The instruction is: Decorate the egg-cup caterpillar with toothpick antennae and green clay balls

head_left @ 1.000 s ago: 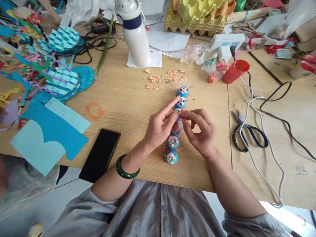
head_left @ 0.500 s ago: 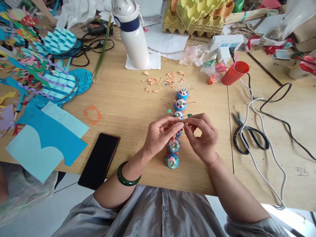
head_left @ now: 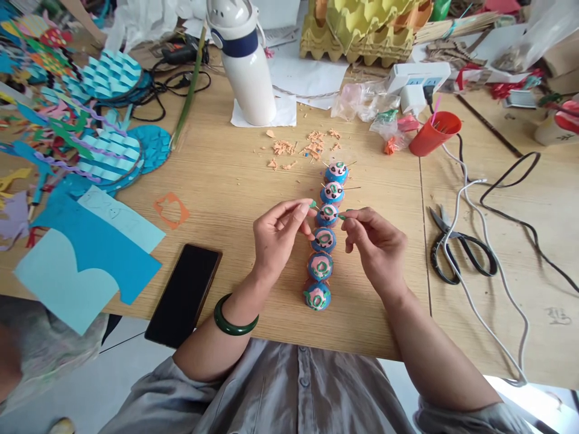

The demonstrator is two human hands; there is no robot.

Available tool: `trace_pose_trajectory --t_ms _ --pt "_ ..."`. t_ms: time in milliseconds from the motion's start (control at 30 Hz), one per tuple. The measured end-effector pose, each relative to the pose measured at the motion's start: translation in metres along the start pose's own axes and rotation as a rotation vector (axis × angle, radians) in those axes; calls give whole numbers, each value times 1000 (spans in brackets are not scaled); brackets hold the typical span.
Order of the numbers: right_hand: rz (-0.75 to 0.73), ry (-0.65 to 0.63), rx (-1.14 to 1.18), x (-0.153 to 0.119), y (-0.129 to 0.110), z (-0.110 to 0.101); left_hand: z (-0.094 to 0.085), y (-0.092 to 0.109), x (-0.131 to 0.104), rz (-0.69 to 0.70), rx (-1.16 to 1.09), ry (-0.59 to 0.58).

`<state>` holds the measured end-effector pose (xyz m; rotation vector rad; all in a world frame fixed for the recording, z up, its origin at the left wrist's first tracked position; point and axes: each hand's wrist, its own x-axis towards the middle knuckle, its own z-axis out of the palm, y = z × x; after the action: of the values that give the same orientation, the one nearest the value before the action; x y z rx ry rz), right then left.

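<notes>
Several small blue domes with pink tops and green rings stand in a row point(head_left: 319, 265) running away from me. Thin sticks poke out of the two farthest ones. The third dome from the far end point(head_left: 327, 215) has a green piece of what looks like clay on each side. My left hand point(head_left: 281, 232) pinches the left green piece point(head_left: 313, 204) between thumb and forefinger. On the other side, my right hand point(head_left: 375, 241) has its fingertips closed on the right green piece point(head_left: 342, 216), close against the dome. A dark green bangle point(head_left: 235, 322) circles my left wrist.
Scissors point(head_left: 461, 241) and a white cable lie at right, below a red cup point(head_left: 435, 134). A phone point(head_left: 184, 294) and blue paper point(head_left: 104, 241) are at left. Orange shavings point(head_left: 312, 146), a white flask point(head_left: 248, 78) and egg trays point(head_left: 362, 36) sit farther back.
My hands were together over the third and fourth domes; they have moved apart to either side of the third dome, and each now holds a green piece. The fourth dome is uncovered.
</notes>
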<state>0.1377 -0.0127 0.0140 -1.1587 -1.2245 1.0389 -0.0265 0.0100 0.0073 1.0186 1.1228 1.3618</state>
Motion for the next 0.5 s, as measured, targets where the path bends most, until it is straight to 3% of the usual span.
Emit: trace_pose_trajectory --t_ms 133,333,433,500 --pt "160 22 201 5 -2 0 4 2 -1 -193 -203 -62" --pt "269 9 281 6 -1 3 9 11 -4 -326 -416 -129" --pt "302 -9 321 5 -2 3 10 9 -5 -331 -370 -129" --pt "324 -35 365 4 -4 3 9 5 -7 -260 -286 -132"
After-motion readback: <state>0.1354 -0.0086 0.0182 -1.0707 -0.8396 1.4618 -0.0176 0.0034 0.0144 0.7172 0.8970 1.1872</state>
